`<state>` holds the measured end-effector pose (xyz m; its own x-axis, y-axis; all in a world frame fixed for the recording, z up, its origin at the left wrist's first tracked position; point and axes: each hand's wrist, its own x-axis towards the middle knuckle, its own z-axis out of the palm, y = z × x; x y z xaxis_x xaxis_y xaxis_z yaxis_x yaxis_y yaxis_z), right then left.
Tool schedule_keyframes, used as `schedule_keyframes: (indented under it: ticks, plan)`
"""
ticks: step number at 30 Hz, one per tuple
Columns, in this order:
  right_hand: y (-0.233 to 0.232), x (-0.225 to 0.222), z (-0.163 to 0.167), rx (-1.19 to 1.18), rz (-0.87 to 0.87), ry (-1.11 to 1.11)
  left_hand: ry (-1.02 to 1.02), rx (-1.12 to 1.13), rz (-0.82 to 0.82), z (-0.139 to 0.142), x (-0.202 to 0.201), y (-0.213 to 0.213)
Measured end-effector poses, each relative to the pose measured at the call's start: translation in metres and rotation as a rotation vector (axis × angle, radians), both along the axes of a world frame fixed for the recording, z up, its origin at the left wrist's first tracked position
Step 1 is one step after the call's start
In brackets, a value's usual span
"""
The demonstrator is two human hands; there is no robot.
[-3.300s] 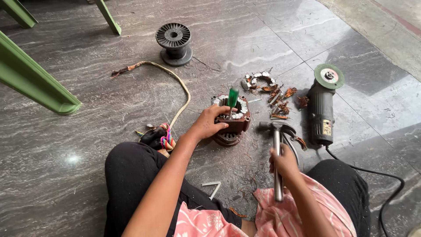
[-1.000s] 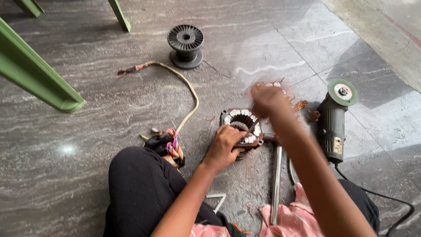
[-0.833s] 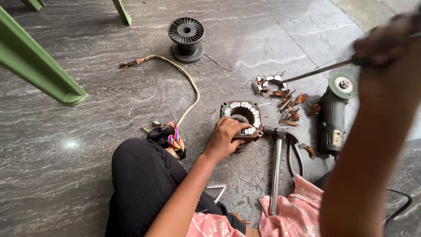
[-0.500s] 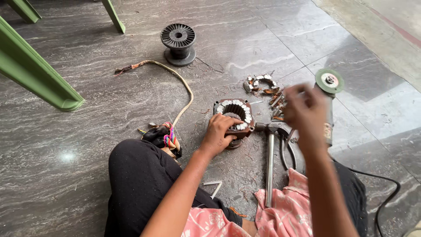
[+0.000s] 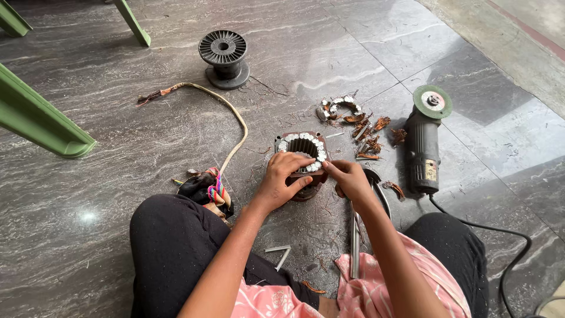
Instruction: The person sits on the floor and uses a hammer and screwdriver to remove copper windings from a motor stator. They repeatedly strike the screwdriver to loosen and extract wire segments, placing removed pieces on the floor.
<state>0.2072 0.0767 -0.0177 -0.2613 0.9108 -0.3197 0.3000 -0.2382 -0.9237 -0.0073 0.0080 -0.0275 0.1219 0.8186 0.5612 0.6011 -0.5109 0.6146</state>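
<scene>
A round motor stator (image 5: 302, 146) with a brown body and a ring of white slot ends stands on the grey stone floor in front of me. My left hand (image 5: 285, 176) grips its near left side. My right hand (image 5: 351, 179) is at its right rim, with the fingertips pinched against the white slot ends. What they pinch is too small to tell. A metal hammer (image 5: 355, 247) lies on the floor under my right forearm, its head hidden by that hand.
An angle grinder (image 5: 425, 147) with its cord lies at the right. Copper winding scraps (image 5: 360, 122) sit behind the stator. A black empty spool (image 5: 223, 56), a frayed cable (image 5: 236, 118), a dark cloth bundle (image 5: 206, 187) and green chair legs (image 5: 41, 121) are at the left.
My right hand swung up high with a thin tool, then came down to the stator's right rim. The hammer now lies on the floor. My left hand stayed on the stator.
</scene>
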Motion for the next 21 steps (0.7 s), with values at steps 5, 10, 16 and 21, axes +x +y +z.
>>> schedule_keyframes:
  ticks: [5, 10, 16, 21]
  plan:
    - [-0.006, 0.002, 0.002, -0.056, -0.020, 0.020, -0.363, -0.098, 0.380, -0.034, -0.002, 0.019]
    - [-0.004, -0.002, 0.008, -0.072, -0.002, 0.059, -0.857, -0.603, 0.350, -0.045, -0.007, 0.028]
    - [-0.007, 0.001, 0.013, -0.107, 0.000, 0.032, -0.915, -0.640, 0.293, -0.042, -0.002, 0.025]
    - [-0.010, 0.002, 0.011, -0.087, 0.020, 0.053, -0.942, -0.635, 0.215, -0.040, -0.002, 0.019]
